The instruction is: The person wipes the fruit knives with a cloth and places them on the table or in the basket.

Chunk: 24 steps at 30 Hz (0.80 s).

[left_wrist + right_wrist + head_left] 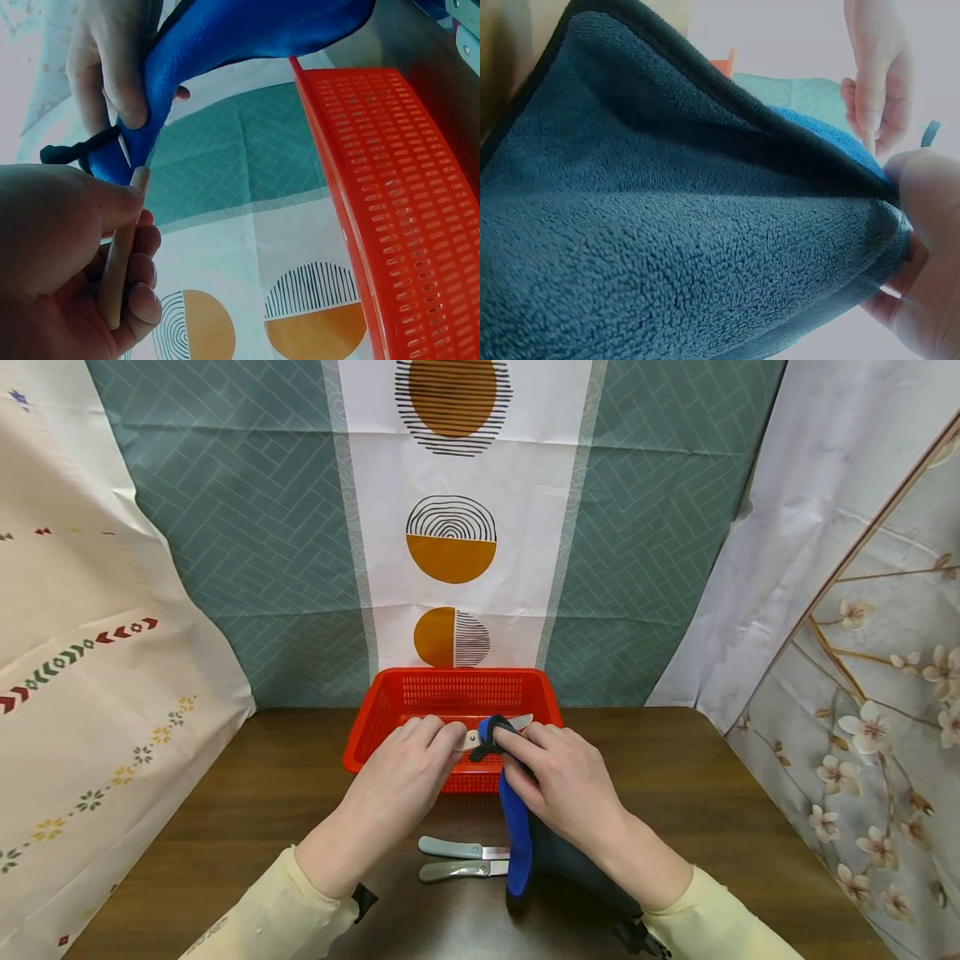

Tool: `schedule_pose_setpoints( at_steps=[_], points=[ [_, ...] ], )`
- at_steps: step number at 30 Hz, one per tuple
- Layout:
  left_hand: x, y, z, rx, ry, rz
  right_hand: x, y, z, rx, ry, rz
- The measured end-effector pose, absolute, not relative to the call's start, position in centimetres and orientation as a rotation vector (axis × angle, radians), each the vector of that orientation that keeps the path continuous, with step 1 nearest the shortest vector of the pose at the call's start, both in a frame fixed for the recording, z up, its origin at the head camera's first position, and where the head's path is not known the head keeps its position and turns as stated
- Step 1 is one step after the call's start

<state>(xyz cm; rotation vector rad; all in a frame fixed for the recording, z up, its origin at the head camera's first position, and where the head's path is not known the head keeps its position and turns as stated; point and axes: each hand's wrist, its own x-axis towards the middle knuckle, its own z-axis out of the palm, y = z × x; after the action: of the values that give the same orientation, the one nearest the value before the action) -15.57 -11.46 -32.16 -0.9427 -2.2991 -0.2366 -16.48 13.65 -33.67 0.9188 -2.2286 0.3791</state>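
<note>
My left hand (411, 765) grips the pale handle (120, 270) of a knife whose blade (521, 721) points right, over the basket. My right hand (564, 770) pinches a blue and dark grey cloth (516, 835) folded around that blade, whose tip sticks out beyond the cloth. From the right hand the rest of the cloth hangs down to the table; its grey side (667, 247) fills much of the right wrist view. Two more knives, one with a light blue-grey handle (450, 847) and one with an olive handle (453, 871), lie below, their blades partly hidden by the cloth.
A red perforated plastic basket (362, 727) stands at the back of the brown wooden table (300, 777), just beyond the hands. Behind it hangs a patterned teal and white curtain (637, 568). Printed fabrics line the left and right sides.
</note>
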Motion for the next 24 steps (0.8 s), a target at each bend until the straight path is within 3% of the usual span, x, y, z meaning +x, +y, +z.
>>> schedule_pose_setpoints(
  at_steps=[24],
  points=[
    [-15.6,-11.2,-32.2,-0.95,-2.259,-0.209,-16.9,15.0,-33.5,0.843,-2.241,0.319]
  ],
)
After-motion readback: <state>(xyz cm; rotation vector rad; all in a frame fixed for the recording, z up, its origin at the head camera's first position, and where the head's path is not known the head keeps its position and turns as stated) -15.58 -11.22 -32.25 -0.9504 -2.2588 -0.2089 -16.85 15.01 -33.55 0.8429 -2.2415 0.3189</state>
